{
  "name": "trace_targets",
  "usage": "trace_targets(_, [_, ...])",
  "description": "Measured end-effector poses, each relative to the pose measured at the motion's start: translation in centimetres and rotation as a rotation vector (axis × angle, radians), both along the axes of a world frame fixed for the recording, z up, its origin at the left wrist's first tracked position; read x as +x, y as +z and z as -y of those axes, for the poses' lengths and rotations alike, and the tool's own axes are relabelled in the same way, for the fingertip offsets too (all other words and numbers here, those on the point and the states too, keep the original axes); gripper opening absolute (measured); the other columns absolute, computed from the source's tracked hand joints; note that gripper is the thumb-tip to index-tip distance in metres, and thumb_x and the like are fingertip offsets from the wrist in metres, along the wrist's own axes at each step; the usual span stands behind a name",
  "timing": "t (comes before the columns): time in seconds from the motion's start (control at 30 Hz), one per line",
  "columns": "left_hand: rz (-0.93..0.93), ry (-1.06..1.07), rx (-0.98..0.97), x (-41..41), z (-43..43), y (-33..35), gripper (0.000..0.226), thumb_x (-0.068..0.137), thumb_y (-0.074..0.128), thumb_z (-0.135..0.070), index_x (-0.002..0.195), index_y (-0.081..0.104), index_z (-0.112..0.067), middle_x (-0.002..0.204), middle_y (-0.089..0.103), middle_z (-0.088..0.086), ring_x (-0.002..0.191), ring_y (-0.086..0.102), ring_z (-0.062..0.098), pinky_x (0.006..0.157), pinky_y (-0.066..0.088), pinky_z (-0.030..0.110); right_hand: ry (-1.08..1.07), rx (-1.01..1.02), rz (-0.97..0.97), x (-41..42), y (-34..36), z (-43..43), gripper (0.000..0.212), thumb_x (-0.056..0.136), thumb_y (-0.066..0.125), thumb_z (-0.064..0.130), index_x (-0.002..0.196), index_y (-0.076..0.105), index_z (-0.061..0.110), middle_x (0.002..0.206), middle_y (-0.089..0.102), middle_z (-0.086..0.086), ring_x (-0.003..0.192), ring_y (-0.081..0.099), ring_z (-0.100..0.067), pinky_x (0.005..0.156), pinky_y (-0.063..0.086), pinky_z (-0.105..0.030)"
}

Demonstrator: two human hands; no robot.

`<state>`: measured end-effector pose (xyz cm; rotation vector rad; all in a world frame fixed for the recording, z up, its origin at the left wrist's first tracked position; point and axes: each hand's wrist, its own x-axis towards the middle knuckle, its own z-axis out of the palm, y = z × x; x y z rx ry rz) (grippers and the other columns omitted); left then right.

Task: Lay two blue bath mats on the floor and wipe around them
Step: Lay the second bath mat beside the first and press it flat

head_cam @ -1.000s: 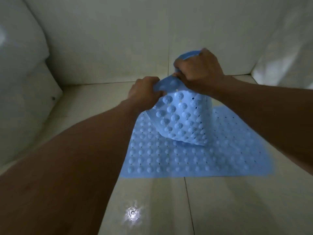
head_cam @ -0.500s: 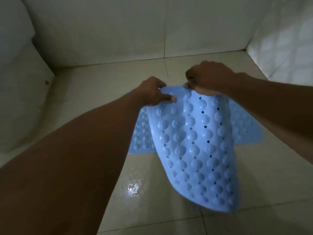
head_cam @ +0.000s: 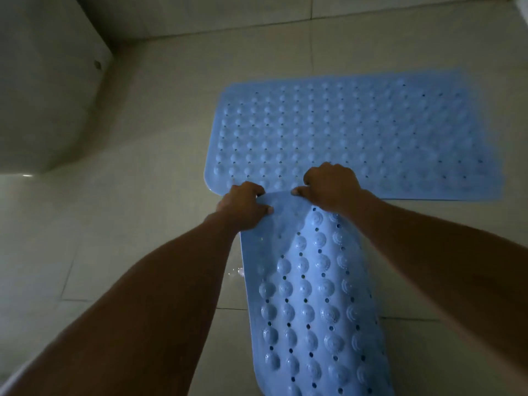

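One blue bath mat (head_cam: pixel 357 132) with rows of bumps and small holes lies flat on the pale tiled floor, stretching to the right. A second blue mat (head_cam: pixel 311 304) hangs from both my hands, its suction-cup side facing me, its lower end running off the bottom of the frame. My left hand (head_cam: pixel 243 205) pinches the top left corner of this mat. My right hand (head_cam: pixel 331 185) grips the top edge just to the right. Both hands hover over the near edge of the flat mat.
A white fixture (head_cam: pixel 48 90) with a small dark screw fills the left side. A wall base (head_cam: pixel 257 12) runs along the top. A wet glint (head_cam: pixel 235 271) shows on the floor tiles left of the hanging mat.
The held mat has unrolled to full length and come down toward me. The view has tilted down, so the flat mat now shows almost whole.
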<state>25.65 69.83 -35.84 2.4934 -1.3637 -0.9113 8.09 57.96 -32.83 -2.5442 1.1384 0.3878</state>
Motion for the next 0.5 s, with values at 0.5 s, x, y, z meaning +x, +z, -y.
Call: trace_targets(0.5, [0.355, -0.224, -0.261, -2.9, -5.8, -4.1, 0.059, 0.096, 0.055, -0.049, 0.149, 0.043, -0.025, 0.156, 0.036, 0.009, 0.141, 0.035, 0.033, 0.106, 0.039, 0.047, -0.694, 0.113, 0.348, -5.3, -4.4, -5.5, 0.098, 0.067, 0.055, 0.09, 0.141, 0.038, 0.028, 0.142, 0.048, -0.011, 0.131, 0.048, -0.038, 0.108, 0.037, -0.057])
